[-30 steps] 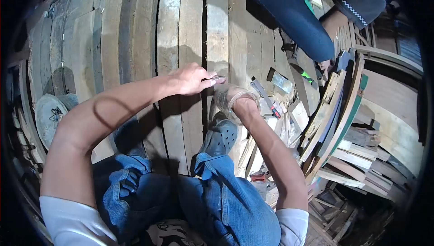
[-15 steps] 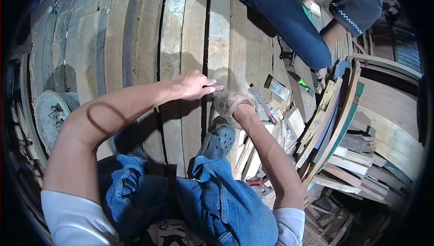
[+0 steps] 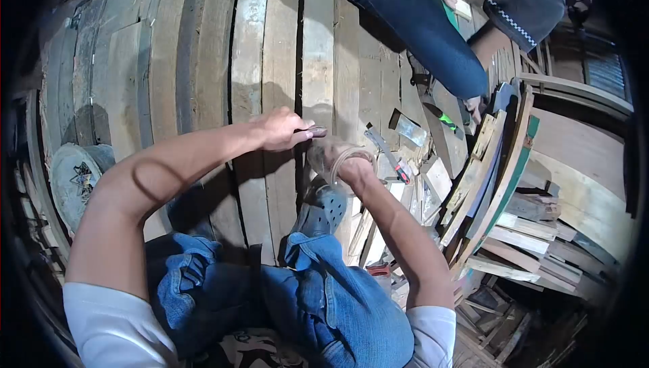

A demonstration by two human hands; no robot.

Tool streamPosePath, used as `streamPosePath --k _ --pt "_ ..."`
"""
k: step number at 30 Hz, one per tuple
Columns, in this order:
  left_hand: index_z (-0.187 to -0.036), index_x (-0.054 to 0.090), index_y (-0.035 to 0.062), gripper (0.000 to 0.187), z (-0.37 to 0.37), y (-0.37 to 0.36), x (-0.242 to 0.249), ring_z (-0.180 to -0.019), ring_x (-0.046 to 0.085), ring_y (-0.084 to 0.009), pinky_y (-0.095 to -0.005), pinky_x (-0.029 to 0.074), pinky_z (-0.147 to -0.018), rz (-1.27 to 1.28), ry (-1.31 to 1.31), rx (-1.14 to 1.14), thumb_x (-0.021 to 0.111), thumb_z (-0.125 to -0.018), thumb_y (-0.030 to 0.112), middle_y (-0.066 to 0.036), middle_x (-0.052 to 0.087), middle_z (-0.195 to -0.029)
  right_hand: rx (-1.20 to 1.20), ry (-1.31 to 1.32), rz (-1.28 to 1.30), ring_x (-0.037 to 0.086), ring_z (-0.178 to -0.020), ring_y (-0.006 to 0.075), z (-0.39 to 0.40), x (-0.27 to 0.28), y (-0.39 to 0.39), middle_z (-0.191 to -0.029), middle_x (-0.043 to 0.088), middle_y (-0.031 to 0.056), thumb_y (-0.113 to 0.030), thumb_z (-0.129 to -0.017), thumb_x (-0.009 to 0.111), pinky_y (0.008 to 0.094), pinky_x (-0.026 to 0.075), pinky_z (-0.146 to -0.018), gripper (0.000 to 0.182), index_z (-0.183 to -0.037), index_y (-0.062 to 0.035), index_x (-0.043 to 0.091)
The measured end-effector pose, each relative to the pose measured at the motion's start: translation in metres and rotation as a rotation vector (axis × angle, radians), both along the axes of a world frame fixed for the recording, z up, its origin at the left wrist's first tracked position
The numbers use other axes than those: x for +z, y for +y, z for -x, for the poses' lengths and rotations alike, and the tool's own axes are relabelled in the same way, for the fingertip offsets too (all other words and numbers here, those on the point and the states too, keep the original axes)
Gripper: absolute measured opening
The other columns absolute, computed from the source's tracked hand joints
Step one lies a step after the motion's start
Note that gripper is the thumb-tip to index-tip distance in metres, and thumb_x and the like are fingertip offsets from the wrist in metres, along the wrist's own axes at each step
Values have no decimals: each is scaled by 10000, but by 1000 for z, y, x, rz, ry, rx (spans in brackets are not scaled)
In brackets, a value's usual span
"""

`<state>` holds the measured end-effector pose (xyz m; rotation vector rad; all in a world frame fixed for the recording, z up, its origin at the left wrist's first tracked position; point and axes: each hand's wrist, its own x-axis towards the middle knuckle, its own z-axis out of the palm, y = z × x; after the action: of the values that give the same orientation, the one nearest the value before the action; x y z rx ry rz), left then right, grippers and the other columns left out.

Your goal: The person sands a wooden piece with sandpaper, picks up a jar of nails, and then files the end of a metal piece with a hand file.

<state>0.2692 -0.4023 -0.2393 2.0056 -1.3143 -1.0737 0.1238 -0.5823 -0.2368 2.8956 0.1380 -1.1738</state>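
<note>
My left hand (image 3: 278,129) is closed, pinching a small dark brown piece (image 3: 312,131) between thumb and fingers. Just to its right is a clear see-through jar (image 3: 318,158), tilted with its round mouth toward me. My right hand (image 3: 343,160) reaches in through that mouth up to the wrist, and its fingers show only as a blur behind the jar wall. The jar is above my grey clog (image 3: 321,209), close to the plank floor (image 3: 250,84). I cannot tell what the right fingers hold.
A bucket (image 3: 71,182) with dark metal bits stands at left. Right of the jar lie a saw-like blade with a red-black handle (image 3: 401,170), a metal plate (image 3: 408,129) and a green-handled tool (image 3: 447,122). Wood offcuts (image 3: 541,233) pile up at right. Another person's knee (image 3: 463,77) is at upper right.
The jar and both hands have shifted slightly left in the view, along with most of the scene. The brown piece has turned a little in my left hand.
</note>
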Motion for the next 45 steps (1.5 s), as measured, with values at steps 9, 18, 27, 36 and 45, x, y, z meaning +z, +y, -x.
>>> streamPosePath --k 9,18,27,36,45 --pt "-1296 602 69 400 4 4 -6 -985 654 -405 -445 519 -935 29 63 10 508 -998 318 -246 662 -1106 403 -309 79 660 -558 232 24 -19 -8 -714 640 132 -135 -893 483 371 507 -427 144 -903 -32 582" --pt "-1208 642 1 394 22 4 -24 -887 668 -417 -456 534 -861 229 119 84 553 -977 307 -291 665 -960 308 -248 20 702 -708 322 35 -1 -11 -884 645 220 -122 -917 460 422 558 -521 254 -1107 40 506" --pt "-1236 634 23 446 28 -19 -2 -969 648 -426 -457 521 -880 117 187 54 500 -984 365 -295 647 -1065 -25 -154 -52 691 -689 326 44 0 -7 -909 656 165 -151 -911 507 437 563 -560 270 -1140 -7 507" --pt "-1219 641 2 444 28 -39 -21 -978 653 -418 -440 516 -894 173 178 118 544 -953 343 -270 660 -1071 79 -193 -64 679 -685 329 29 -13 -16 -834 675 179 -125 -884 503 438 548 -586 257 -1101 4 550" --pt "-1222 641 7 417 31 -31 -26 -991 654 -414 -438 512 -912 146 207 111 553 -951 311 -274 665 -1071 38 -64 -95 694 -815 356 27 3 -11 -963 665 222 -103 -899 484 436 564 -682 238 -1113 -7 527"
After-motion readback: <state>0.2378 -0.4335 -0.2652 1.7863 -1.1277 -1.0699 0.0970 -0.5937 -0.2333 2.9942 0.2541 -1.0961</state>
